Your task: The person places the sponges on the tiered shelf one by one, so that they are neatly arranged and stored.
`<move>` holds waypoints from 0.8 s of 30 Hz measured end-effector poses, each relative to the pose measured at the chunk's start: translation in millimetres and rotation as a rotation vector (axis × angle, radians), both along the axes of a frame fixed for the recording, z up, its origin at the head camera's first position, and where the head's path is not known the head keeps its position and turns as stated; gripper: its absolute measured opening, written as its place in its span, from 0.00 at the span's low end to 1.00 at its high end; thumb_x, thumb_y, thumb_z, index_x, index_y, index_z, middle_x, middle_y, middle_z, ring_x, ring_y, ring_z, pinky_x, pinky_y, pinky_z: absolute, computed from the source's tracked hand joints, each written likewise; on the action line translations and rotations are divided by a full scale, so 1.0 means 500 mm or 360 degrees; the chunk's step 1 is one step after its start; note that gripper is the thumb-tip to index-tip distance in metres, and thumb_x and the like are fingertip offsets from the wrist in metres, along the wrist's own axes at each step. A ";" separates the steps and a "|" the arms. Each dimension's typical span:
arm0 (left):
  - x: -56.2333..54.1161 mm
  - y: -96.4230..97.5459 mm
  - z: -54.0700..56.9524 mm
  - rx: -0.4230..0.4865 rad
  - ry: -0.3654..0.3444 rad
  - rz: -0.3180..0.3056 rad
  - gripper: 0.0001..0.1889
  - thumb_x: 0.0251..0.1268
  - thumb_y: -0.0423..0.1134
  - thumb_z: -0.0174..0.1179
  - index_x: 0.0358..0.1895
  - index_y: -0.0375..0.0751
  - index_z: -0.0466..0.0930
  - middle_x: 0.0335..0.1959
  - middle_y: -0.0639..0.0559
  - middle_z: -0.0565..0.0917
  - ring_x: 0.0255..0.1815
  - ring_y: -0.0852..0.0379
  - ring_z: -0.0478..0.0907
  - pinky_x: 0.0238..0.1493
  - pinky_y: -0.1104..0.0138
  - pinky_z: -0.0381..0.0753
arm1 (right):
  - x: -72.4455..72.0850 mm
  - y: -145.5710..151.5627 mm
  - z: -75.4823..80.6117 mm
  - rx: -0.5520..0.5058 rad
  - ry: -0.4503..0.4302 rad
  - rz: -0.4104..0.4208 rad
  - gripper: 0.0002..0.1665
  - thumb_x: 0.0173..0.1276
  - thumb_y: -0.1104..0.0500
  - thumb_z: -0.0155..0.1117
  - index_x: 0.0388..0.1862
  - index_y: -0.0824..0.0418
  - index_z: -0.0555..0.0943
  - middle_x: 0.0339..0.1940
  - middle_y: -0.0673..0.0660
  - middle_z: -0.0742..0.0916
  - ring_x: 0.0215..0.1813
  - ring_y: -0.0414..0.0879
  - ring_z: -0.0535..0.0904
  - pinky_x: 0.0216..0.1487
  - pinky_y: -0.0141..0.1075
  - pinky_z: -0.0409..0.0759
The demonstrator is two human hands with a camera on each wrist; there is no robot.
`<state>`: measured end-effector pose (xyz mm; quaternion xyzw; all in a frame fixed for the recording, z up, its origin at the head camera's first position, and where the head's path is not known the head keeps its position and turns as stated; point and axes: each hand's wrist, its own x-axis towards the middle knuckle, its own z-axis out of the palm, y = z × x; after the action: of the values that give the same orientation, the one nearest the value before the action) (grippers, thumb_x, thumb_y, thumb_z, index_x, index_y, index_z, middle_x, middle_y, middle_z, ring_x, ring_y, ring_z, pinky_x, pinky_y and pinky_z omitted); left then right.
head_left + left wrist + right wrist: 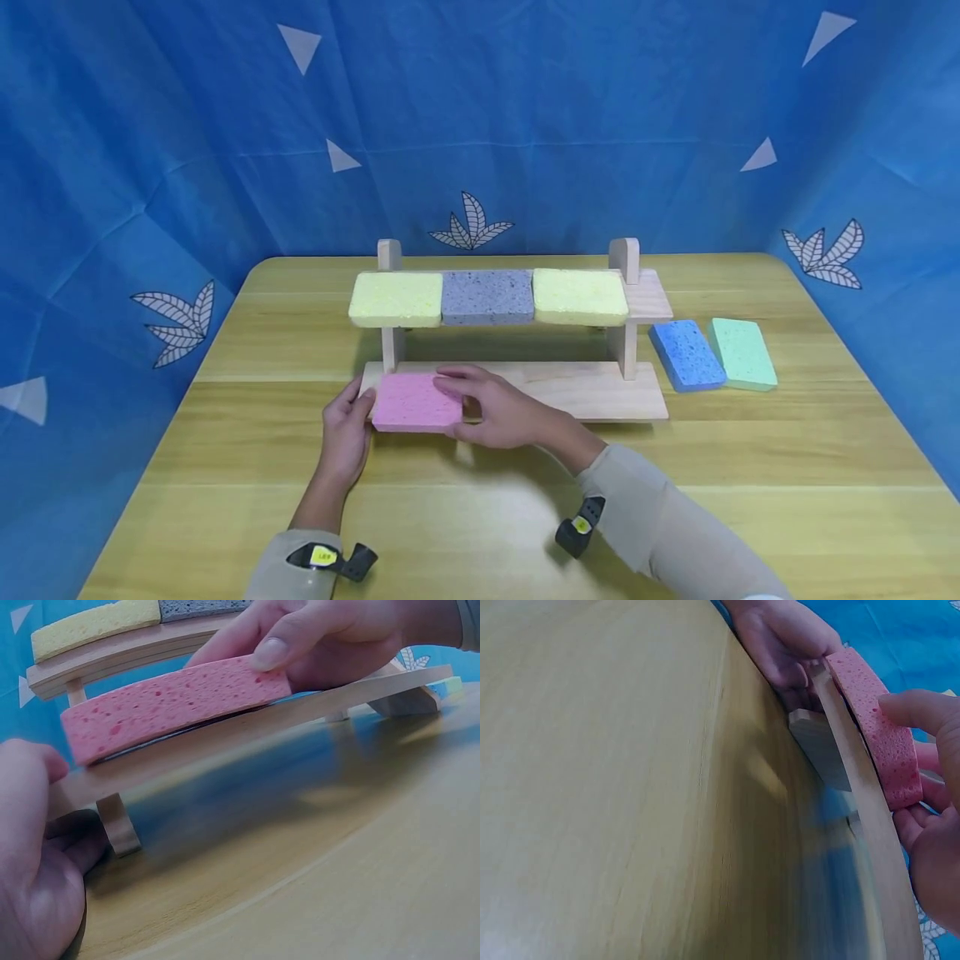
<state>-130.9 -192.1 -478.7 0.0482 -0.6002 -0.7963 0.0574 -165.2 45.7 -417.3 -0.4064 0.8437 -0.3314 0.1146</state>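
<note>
A pink sponge lies at the left end of the lower board of a two-tier wooden shelf. My right hand pinches its right end, thumb on the front face and fingers behind, as the right wrist view shows. At the board's left end my left hand grips the wood, thumb above and fingers underneath in the left wrist view. On the upper board sit a yellow sponge, a grey sponge and another yellow sponge, side by side.
To the right of the shelf, a blue sponge and a light green sponge lie side by side on the wooden table. A blue patterned curtain hangs behind the table and along both sides.
</note>
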 end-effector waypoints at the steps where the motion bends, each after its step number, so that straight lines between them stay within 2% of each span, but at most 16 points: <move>1: 0.000 0.001 0.001 -0.0002 -0.0001 0.0002 0.24 0.72 0.27 0.39 0.69 0.22 0.52 0.71 0.32 0.57 0.71 0.48 0.57 0.61 0.75 0.73 | -0.001 -0.003 0.000 0.0003 -0.0013 0.0001 0.41 0.60 0.52 0.66 0.70 0.61 0.64 0.73 0.59 0.65 0.72 0.53 0.60 0.72 0.44 0.63; 5: 0.001 0.005 0.003 -0.0040 -0.0008 0.0012 0.24 0.73 0.28 0.40 0.69 0.24 0.55 0.69 0.33 0.61 0.64 0.56 0.68 0.59 0.73 0.75 | -0.005 -0.013 -0.002 0.0012 -0.0022 0.0003 0.42 0.59 0.52 0.65 0.71 0.60 0.63 0.73 0.58 0.65 0.72 0.53 0.59 0.73 0.45 0.62; 8: 0.000 0.006 0.003 -0.0033 -0.0023 0.0020 0.23 0.73 0.29 0.40 0.69 0.26 0.56 0.69 0.35 0.63 0.60 0.62 0.71 0.58 0.72 0.76 | -0.007 -0.018 -0.003 0.0004 -0.0008 0.0011 0.42 0.59 0.52 0.66 0.71 0.60 0.64 0.73 0.58 0.65 0.72 0.53 0.60 0.73 0.45 0.62; 24: -0.001 0.002 0.000 0.0013 -0.0078 0.0016 0.23 0.73 0.29 0.40 0.70 0.28 0.56 0.69 0.38 0.63 0.61 0.60 0.71 0.59 0.70 0.76 | -0.010 -0.019 -0.006 -0.0017 -0.0034 -0.0014 0.42 0.57 0.52 0.67 0.71 0.57 0.64 0.72 0.58 0.66 0.71 0.54 0.61 0.71 0.47 0.64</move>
<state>-131.4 -191.1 -478.8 0.0710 -0.5979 -0.7971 0.0465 -170.0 36.0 -420.5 -0.3998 0.8424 -0.3406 0.1200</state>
